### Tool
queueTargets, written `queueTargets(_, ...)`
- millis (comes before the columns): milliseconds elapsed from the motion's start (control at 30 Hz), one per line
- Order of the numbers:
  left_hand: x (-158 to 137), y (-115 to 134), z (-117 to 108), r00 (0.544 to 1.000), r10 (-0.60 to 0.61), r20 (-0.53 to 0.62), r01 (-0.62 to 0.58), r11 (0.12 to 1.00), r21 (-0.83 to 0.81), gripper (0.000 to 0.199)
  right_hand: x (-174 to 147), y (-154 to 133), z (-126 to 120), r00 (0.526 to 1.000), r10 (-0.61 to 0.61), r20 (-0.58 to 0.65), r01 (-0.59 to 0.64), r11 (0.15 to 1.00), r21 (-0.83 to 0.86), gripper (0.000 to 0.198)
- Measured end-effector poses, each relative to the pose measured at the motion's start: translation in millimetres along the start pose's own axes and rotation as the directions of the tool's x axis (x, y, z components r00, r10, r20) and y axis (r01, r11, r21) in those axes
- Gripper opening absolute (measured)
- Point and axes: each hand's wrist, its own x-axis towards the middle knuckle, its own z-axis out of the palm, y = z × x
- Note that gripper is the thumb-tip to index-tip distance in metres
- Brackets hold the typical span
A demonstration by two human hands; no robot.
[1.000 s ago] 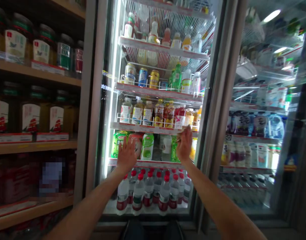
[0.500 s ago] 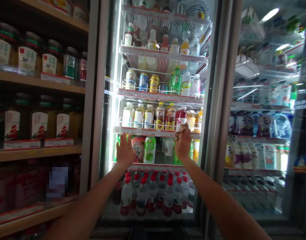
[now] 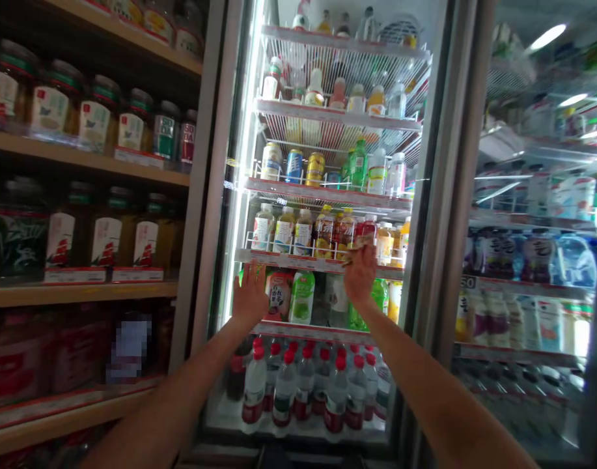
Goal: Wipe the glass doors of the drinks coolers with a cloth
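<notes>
My left hand [image 3: 250, 293] lies with fingers spread against the glass door [image 3: 322, 306] of a lit drinks cooler, in front of the shelf with a pink-red drink package [image 3: 278, 296]. My right hand [image 3: 360, 277] presses a crumpled brownish cloth [image 3: 359, 245] to the same glass, level with the row of bottled drinks. Only the cloth's upper edge shows above the fingers; the palm side is hidden. Behind the glass near the right hand are a green bottle [image 3: 380, 296] and a white cup-like container [image 3: 339, 296].
Wooden shelves [image 3: 83, 296] with jars and bottles stand on the left. A metal door frame [image 3: 452, 215] borders the glass, with another glass-fronted cooler [image 3: 527, 284] to the right. Red-capped bottles [image 3: 284, 391] fill the cooler's bottom.
The view has shifted, so the cooler and shelves sit further right and slightly tilted. My right hand has moved a little on the glass with the cloth; my left hand stays near the same spot.
</notes>
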Motion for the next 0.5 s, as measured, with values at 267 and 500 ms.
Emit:
queueTargets(267, 1.5, -33.0, -15.4, 0.995, -0.09, 0.033, 0.09, 0.996, 0.012, 0.062, -17.1, -69.7, 16.5, 0.819, -0.463, 0.339, 0.43, 0.886, 0.171, 0.052)
queueTargets(500, -3.7, -53.9, -7.9, 0.995, -0.075, 0.059, 0.079, 0.995, -0.059, 0.062, 41.1, -94.8, 30.0, 0.969, -0.129, 0.212, 0.111, 0.989, 0.095, 0.05)
